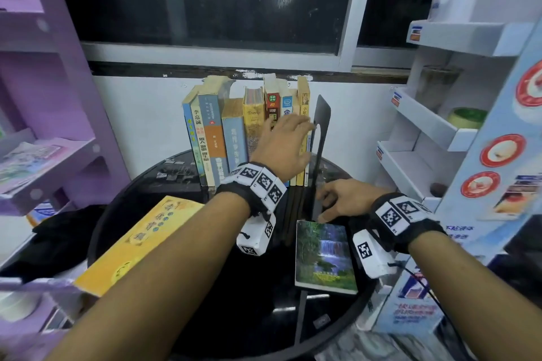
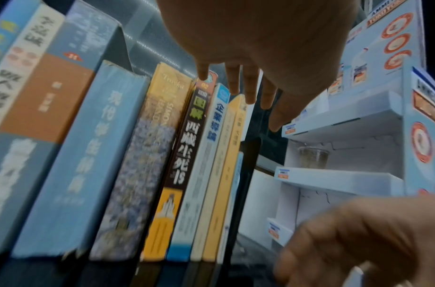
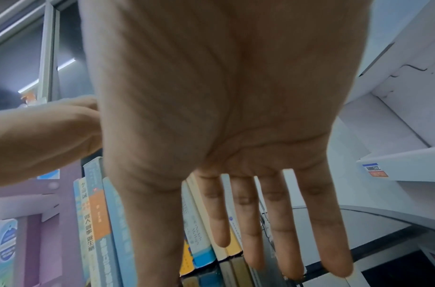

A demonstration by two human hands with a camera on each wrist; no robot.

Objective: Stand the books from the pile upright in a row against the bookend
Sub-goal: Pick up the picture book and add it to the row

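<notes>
Several books point(image 1: 231, 138) stand upright in a row on the round black table point(image 1: 264, 319), the rightmost against a black bookend point(image 1: 321, 123). My left hand point(image 1: 305, 138) reaches to the spines beside the bookend, fingers straight and touching them; the left wrist view shows those fingers point(image 2: 250, 91) spread over the book tops. My right hand point(image 1: 325, 205) lies flat and open at the bookend's foot, its fingers point(image 3: 287, 242) straight in the right wrist view. Two books lie flat: a yellow one point(image 1: 137, 243) under my left forearm and a waterfall-cover one point(image 1: 322, 258) near my right wrist.
A purple shelf unit point(image 1: 44, 155) stands at the left and white display shelves point(image 1: 425, 132) at the right, both close to the table. A black cloth point(image 1: 58, 237) lies left of the table. A wall and dark window are right behind the books.
</notes>
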